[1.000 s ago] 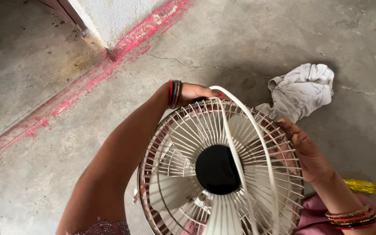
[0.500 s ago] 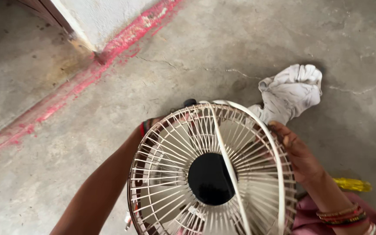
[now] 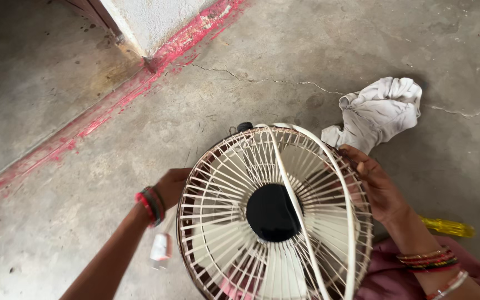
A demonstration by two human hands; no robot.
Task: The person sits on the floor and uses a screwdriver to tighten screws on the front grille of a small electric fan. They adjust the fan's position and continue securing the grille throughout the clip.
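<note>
A round cream-coloured wire fan guard with a black centre disc (image 3: 273, 214) fills the near middle of the view, standing over the grey concrete floor (image 3: 306, 50) with its face turned up toward the camera. Pale fan blades show through the wires, and a cream ring band (image 3: 344, 183) arcs loosely across the right half of the guard from its far edge down to the near edge.

The left hand (image 3: 172, 186) is at the left rim of the guard, its fingers curled against or behind the wires; the rim hides the fingertips, so I cannot tell whether it actually grips. Red and dark bangles (image 3: 150, 206) circle that wrist. Just near of the hand, a small white and red object (image 3: 161, 247) shows beside the guard's left edge; it is too blurred to identify.

The right hand (image 3: 376, 186) lies on the right rim, fingers closed over the outer wires and the ring band, holding the guard there. Red, green and silver bangles (image 3: 431, 265) sit on that forearm.

A crumpled white cloth (image 3: 379, 114) lies on the floor just far-right of the guard. A yellow translucent tool handle (image 3: 448, 226) lies on the floor to the right, just behind the right wrist. A red painted stripe (image 3: 112, 108) runs along the floor at far left, below a pale wall corner (image 3: 156, 19).
</note>
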